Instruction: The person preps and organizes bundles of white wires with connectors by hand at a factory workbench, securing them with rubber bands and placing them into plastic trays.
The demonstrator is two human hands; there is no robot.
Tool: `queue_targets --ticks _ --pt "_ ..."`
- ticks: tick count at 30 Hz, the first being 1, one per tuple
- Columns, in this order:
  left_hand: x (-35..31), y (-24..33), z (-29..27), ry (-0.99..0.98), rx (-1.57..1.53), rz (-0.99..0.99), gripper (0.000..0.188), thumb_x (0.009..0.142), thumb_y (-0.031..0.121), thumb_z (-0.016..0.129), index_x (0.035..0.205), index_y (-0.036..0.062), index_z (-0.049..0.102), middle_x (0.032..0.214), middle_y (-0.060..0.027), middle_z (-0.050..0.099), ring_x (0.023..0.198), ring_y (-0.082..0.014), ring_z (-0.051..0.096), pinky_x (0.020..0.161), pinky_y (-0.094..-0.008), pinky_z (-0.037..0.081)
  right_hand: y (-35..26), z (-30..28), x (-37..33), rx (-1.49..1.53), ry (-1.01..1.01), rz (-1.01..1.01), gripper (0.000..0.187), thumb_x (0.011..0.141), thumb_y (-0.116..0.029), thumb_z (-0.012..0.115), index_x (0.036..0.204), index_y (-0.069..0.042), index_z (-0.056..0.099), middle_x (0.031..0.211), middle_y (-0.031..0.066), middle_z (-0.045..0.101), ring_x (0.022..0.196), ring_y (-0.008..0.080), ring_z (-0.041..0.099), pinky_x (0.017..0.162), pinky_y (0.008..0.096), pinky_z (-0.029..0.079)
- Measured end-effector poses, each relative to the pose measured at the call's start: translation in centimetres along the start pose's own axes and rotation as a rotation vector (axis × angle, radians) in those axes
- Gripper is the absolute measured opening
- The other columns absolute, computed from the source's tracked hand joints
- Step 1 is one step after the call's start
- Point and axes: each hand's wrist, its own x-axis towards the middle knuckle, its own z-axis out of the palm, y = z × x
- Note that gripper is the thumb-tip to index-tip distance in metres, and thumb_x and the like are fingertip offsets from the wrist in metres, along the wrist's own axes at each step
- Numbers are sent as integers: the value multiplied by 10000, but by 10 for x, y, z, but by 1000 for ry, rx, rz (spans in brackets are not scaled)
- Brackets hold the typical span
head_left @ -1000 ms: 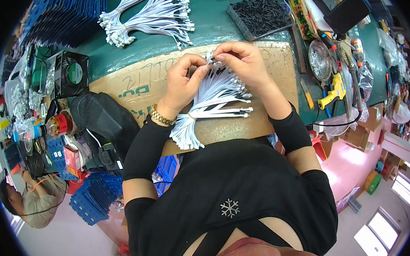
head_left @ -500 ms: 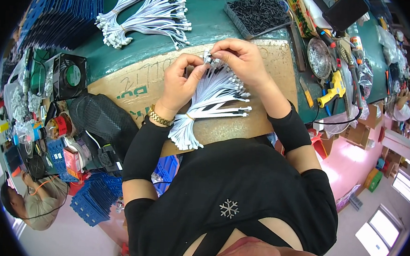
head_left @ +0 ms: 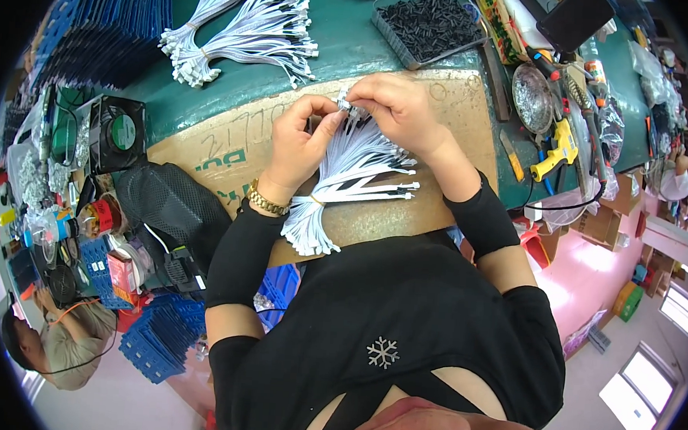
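Observation:
A bundle of white cables [head_left: 363, 157], bound near its lower end by a thin tie, lies fanned out on the cardboard sheet [head_left: 239, 134] in front of me. My left hand [head_left: 303, 138] pinches small white connectors [head_left: 343, 101] at the bundle's far ends between thumb and forefinger. Close beside it, my right hand [head_left: 397, 112] grips the same connectors with its fingertips. Several cables with white and black ends stick out to the right, below my right hand. The fingers partly hide the connectors.
Tied cable bundles [head_left: 244, 39] lie at the far left. A tray of small black pieces [head_left: 426, 27] stands at the back. To the right are a metal bowl [head_left: 532, 96], a yellow glue gun [head_left: 556, 153] and a blade [head_left: 513, 154]. A fan [head_left: 121, 130] stands left; a co-worker [head_left: 76, 344] sits beyond.
My right hand has shifted slightly left and down, nearer my left hand. The fingers of both stay closed at the connectors. The bundle has barely moved.

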Motion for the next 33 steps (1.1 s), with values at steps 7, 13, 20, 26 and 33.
queue_targets --ticks 7,13,20,26,33 --pt "0 0 2 -28 -56 -18 60 888 20 616 927 -14 586 813 -25 627 686 -61 571 619 -209 477 10 2 -8 113 2 72 110 813 26 615 914 4 652 845 92 666 754 207 650 660 269 504" --pt "-1 0 -1 -31 12 -19 61 881 27 624 919 -8 592 807 -15 621 686 -60 554 612 -199 454 4 -3 -8 714 -183 709 100 876 -20 607 955 26 646 853 19 648 764 73 592 662 218 477" --pt "0 -1 -1 -32 9 -1 68 880 34 628 925 -6 595 812 -11 619 690 -57 546 615 -201 447 6 4 -13 597 -128 573 112 889 -48 612 973 21 643 892 30 649 809 86 617 684 215 497" --pt "-1 -5 0 4 -70 -32 66 875 38 633 920 5 597 797 -4 608 683 -57 527 625 -204 433 3 -12 -1 -31 -171 -29 184 794 -72 668 975 -40 670 838 110 649 720 238 635 643 306 509" --pt "0 3 1 -12 70 33 68 856 45 660 889 11 609 752 14 601 643 -40 503 582 -201 405 84 -76 42 -519 -124 368 203 779 -93 678 978 -53 679 866 127 674 765 263 645 681 319 500"
